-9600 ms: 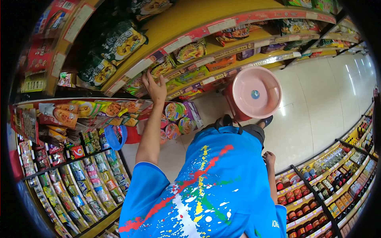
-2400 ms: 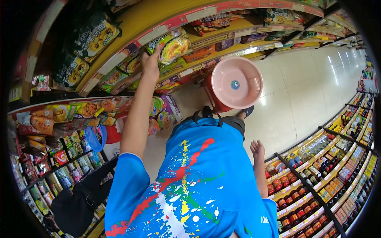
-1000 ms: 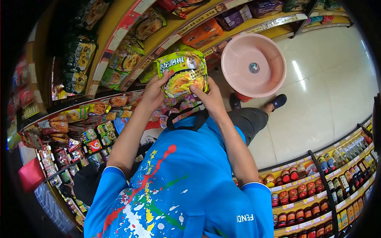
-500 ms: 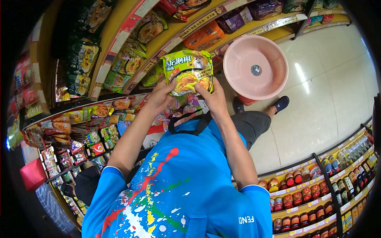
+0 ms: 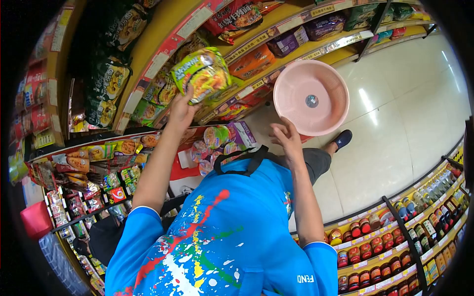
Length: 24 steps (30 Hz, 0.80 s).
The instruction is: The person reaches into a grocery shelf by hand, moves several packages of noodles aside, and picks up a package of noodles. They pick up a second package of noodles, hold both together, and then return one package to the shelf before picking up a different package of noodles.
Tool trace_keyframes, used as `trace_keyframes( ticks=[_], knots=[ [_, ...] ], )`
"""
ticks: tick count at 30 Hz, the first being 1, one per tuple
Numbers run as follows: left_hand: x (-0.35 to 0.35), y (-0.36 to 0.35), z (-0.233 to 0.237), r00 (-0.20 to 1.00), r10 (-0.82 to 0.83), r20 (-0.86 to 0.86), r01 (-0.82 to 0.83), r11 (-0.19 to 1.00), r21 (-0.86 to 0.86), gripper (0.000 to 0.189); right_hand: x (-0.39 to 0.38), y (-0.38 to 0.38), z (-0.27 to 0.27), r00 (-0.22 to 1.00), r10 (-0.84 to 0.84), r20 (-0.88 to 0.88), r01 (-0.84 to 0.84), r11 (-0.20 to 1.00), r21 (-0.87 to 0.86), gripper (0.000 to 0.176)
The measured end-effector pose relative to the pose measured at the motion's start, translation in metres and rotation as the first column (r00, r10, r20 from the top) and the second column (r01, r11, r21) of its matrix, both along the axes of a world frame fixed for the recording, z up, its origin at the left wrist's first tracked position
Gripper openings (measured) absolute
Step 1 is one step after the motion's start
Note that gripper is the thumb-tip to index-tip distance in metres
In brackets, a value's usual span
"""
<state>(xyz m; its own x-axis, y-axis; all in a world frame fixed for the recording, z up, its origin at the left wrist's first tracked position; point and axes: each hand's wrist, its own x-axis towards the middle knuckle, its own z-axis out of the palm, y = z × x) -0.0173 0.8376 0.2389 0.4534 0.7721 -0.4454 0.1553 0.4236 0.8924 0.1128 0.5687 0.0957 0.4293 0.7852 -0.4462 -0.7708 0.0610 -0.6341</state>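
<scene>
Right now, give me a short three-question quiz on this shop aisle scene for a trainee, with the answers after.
1. True or false: the left hand holds the green noodle packet.
2. The right hand is: A) gripping a jar, B) open and holding nothing, C) also holding the packet.
3. Fill in: the round basket next to the right hand is ____ in colour.

Key: 1 true; 2 B; 3 pink.

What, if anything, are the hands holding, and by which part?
The left hand grips the green noodle packet by its lower edge; the right hand is empty.
</scene>
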Motion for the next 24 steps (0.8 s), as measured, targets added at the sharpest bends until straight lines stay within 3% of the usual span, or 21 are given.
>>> trace_keyframes(
  ticks=[3, 5, 7, 11, 13, 15, 16, 17, 19, 21, 23, 24],
  knots=[
    [0.009, 0.037, 0.0, 0.995, 0.097, 0.022, -0.099, 0.991, 0.089, 0.035, 0.01, -0.027, -0.022, 0.998, -0.045, 0.05, 0.052, 0.989, -0.139, 0.055],
    [0.016, 0.063, -0.006, 0.992, 0.123, 0.036, -0.124, 0.991, 0.042, 0.035, 0.017, -0.05, -0.028, 0.994, -0.064, 0.088, 0.083, 0.969, -0.232, 0.054],
    [0.021, 0.084, -0.016, 0.962, 0.273, 0.014, -0.273, 0.956, 0.105, 0.039, 0.024, -0.075, -0.025, 0.989, -0.079, 0.125, 0.122, 0.915, -0.385, 0.052],
    [0.025, 0.11, -0.037, 0.959, 0.232, 0.164, -0.246, 0.967, 0.069, 0.059, 0.026, -0.142, -0.044, 0.974, -0.181, 0.135, 0.224, 0.852, -0.473, 0.051],
    [0.03, 0.111, -0.039, 0.956, 0.258, 0.14, -0.269, 0.961, 0.063, 0.065, 0.024, -0.176, -0.048, 0.969, -0.214, 0.119, 0.244, 0.79, -0.563, 0.049],
    [0.022, 0.129, -0.062, 0.936, 0.352, 0.024, -0.352, 0.932, 0.088, 0.068, 0.018, -0.207, -0.053, 0.954, -0.277, 0.113, 0.284, 0.719, -0.635, 0.047],
    [0.031, 0.114, -0.049, 0.928, 0.364, -0.079, -0.35, 0.925, 0.145, 0.069, 0.014, -0.223, -0.059, 0.952, -0.287, 0.11, 0.285, 0.691, -0.665, 0.047],
    [0.043, 0.094, -0.029, 0.93, 0.363, -0.062, -0.353, 0.926, 0.133, 0.069, 0.011, -0.236, -0.064, 0.949, -0.296, 0.107, 0.284, 0.663, -0.693, 0.047],
    [0.062, 0.063, 0.005, 0.818, 0.388, -0.424, -0.314, 0.919, 0.237, 0.068, 0.005, -0.254, -0.067, 0.933, -0.349, 0.087, 0.297, 0.613, -0.732, 0.046],
    [0.051, 0.085, -0.034, 0.819, 0.384, -0.426, -0.277, 0.915, 0.293, 0.065, 0.002, -0.264, -0.066, 0.919, -0.388, 0.074, 0.306, 0.582, -0.753, 0.046],
    [0.046, 0.086, -0.048, 0.665, 0.454, -0.593, -0.038, 0.814, 0.58, 0.061, -0.003, -0.273, -0.066, 0.902, -0.429, 0.054, 0.308, 0.549, -0.777, 0.045],
    [0.056, 0.07, -0.025, 0.78, 0.388, -0.491, -0.139, 0.872, 0.468, 0.059, -0.002, -0.274, -0.064, 0.902, -0.429, 0.043, 0.293, 0.537, -0.791, 0.045]
  ],
)
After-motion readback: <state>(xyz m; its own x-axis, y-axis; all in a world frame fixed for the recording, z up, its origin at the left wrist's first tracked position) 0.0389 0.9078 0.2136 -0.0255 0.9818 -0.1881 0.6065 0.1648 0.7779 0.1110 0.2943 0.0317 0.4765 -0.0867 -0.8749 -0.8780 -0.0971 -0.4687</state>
